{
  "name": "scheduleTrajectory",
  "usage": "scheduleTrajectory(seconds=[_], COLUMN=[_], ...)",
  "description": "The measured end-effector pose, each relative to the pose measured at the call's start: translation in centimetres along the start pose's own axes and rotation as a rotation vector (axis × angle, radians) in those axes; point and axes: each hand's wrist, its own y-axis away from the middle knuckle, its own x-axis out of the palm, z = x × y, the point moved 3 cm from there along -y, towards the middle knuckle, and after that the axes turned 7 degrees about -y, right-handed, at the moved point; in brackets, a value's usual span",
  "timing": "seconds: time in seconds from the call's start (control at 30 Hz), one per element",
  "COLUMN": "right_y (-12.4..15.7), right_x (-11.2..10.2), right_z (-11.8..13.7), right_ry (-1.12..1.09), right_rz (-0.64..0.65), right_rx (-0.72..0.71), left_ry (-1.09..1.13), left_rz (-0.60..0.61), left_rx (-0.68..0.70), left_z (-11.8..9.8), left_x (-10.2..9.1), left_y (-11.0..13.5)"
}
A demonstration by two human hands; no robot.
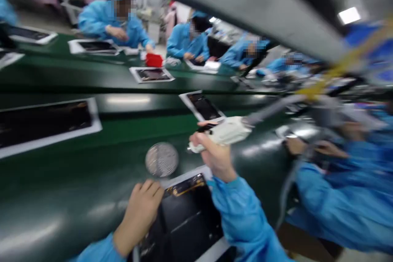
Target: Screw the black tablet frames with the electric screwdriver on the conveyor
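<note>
- The right hand (218, 159) is closed around a cream-white, elongated handheld tool (233, 130) with a small metal tip; the thumb and fingers wrap its front part, and the tip points left out of the grip.
- A blurred grey cable (270, 109) runs from the tool's rear end, away to the right of the grip.
- The flat, rectangular black panel with a white border (190, 217) lies below the right-hand grip, on the wearer's side of it. The tool's tip appears past the panel's far edge, apart from it.
- The left hand (143, 204) rests on the panel's far left corner, below and to the left of the right-hand grip, its fingers bent together. Its fingertips' undersides are hidden, so I cannot tell whether it pinches the edge.
- A round, silvery metal dish (161, 159) sits just left of the tool's tip and just beyond the left hand, on the glossy dark green work surface (92, 180).
- A smaller-looking black panel with a white edge (205, 106) lies just beyond the right-hand grip.
- Well to the right of the grip, a co-worker's blue sleeve (344, 200) reaches over the surface.
</note>
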Motion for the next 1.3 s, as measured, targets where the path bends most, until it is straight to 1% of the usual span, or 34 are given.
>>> scheduleTrajectory(seconds=[0.07,0.13,0.23,0.3,0.37,0.43,0.5,0.6,0.77,0.9,1.0,1.1,1.3], right_y=[2.2,3.8,5.6,6.4,6.9,7.1,7.3,7.4,7.7,8.0,8.1,8.2,8.1], right_x=[0.0,0.0,0.3,0.6,0.5,0.3,0.2,0.1,0.3,0.3,0.4,0.5,0.7], right_z=[-0.7,-1.6,-2.7,-3.2,-3.6,-3.9,-3.9,-3.8,-3.7,-4.0,-4.2,-4.3,-4.2], right_ry=[-0.226,-0.352,-0.434,-0.428,-0.382,-0.354,-0.366,-0.408,-0.464,-0.491,-0.486,-0.476,-0.442], right_rz=[0.087,0.167,0.317,0.372,0.364,0.347,0.336,0.334,0.404,0.438,0.438,0.425,0.412], right_rx=[0.081,0.128,0.157,0.185,0.217,0.229,0.214,0.199,0.215,0.196,0.213,0.230,0.244], left_ry=[-0.018,-0.019,-0.002,0.016,0.027,0.029,0.023,0.011,-0.016,-0.066,-0.106,-0.130,-0.120], left_rz=[-0.048,-0.104,-0.188,-0.244,-0.297,-0.332,-0.340,-0.320,-0.295,-0.359,-0.410,-0.399,-0.334], left_rx=[-0.024,-0.043,-0.020,0.022,0.057,0.064,0.051,0.026,0.037,0.089,0.116,0.118,0.083], left_z=[-1.1,-1.4,-1.7,-2.0,-2.4,-2.7,-2.9,-3.1,-3.4,-3.6,-3.9,-4.3,-4.7], left_x=[-1.3,-1.6,-1.3,-1.0,-0.8,-0.7,-0.6,-0.6,-0.6,-0.8,-1.1,-1.5,-1.8], left_y=[-0.3,-0.7,-0.7,-0.8,-1.0,-1.3,-1.5,-1.7,-1.7,-1.6,-1.4,-0.9,0.1])
